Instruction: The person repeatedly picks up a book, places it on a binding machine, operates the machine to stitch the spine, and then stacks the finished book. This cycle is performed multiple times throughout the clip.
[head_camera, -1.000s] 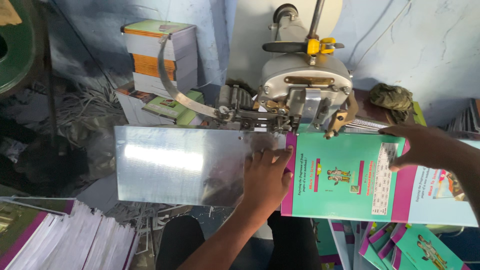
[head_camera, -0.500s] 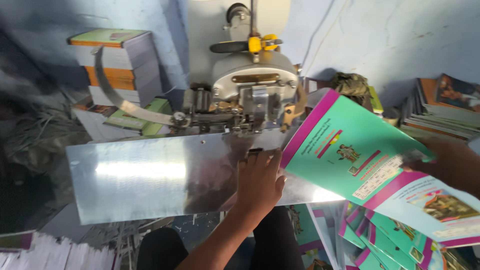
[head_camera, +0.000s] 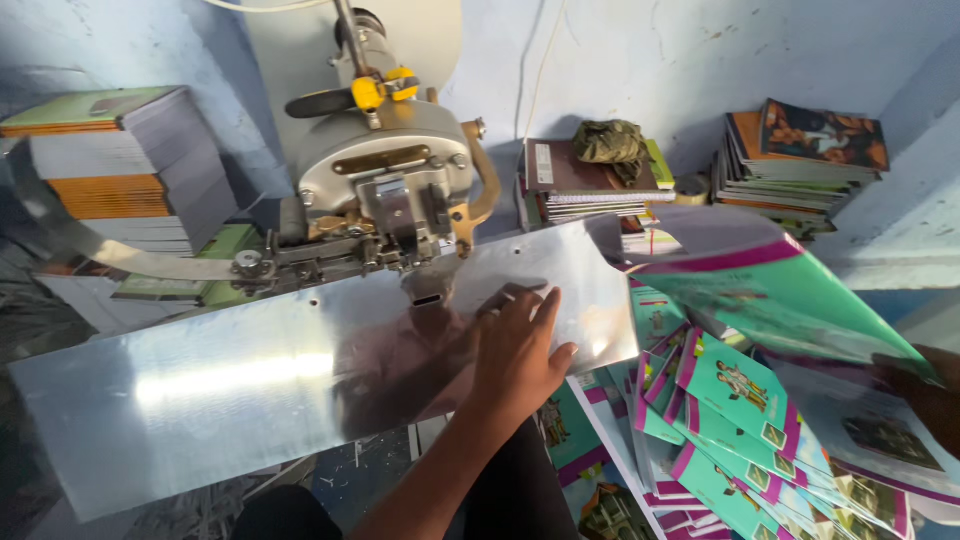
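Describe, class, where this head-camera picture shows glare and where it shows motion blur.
In the head view, glare streaks across the metal plate at its left; the green booklet by the right hand is smeared with motion blur; the left hand flat on the plate looks sharp.

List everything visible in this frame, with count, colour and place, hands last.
Stitching machine: one, grey metal with yellow knob, centre back.
Metal work plate: one, shiny silver, across the centre and left.
Booklet: one, teal with magenta edge, blurred, at right.
Booklet pile: many, teal and magenta, fanned out lower right.
Book stacks: several, mixed colours, along the back wall.
Cloth: one, olive, on a back stack.
Left hand: flat on the plate.
Right hand: right edge, its grip on the booklet.
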